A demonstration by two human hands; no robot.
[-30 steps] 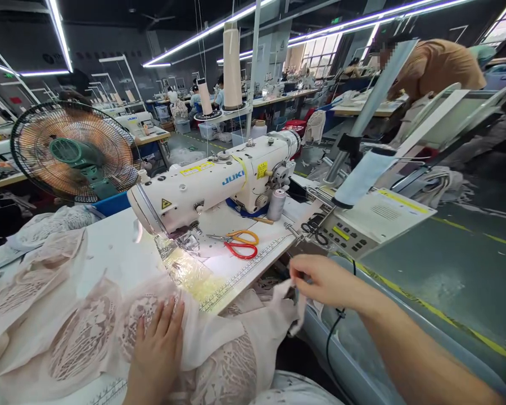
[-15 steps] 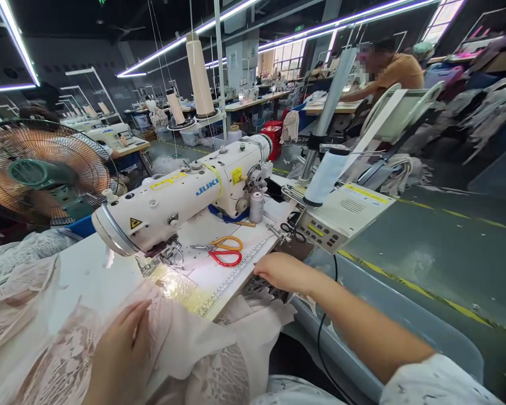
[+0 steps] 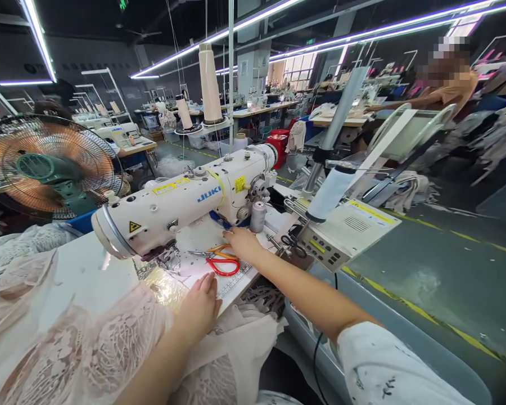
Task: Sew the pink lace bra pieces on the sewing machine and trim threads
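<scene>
A white JUKI sewing machine (image 3: 181, 205) stands on the white table (image 3: 84, 270). Pale pink lace fabric (image 3: 84, 349) lies across the table's near side and over its front edge. My left hand (image 3: 200, 306) rests flat on the fabric near the ruler strip, fingers stretched out. My right hand (image 3: 242, 242) reaches over the table beside the machine's base, fingers curled, touching the orange handle of the scissors. Two pairs of scissors (image 3: 217, 261), one orange and one red handled, lie crossed under it. A grey thread spool (image 3: 258, 216) stands just beyond the hand.
A green table fan (image 3: 46, 166) stands at the left. The machine's control box (image 3: 346, 230) and a white cone (image 3: 333, 191) sit at the right, with small black snips (image 3: 290, 242) beside them. Tall thread cones (image 3: 209, 84) rise behind. A person in orange (image 3: 442, 84) works at a far table.
My right hand left the fabric at the table's edge and moved forward to the scissors by the machine. My left hand slid forward and right along the fabric toward the ruler strip.
</scene>
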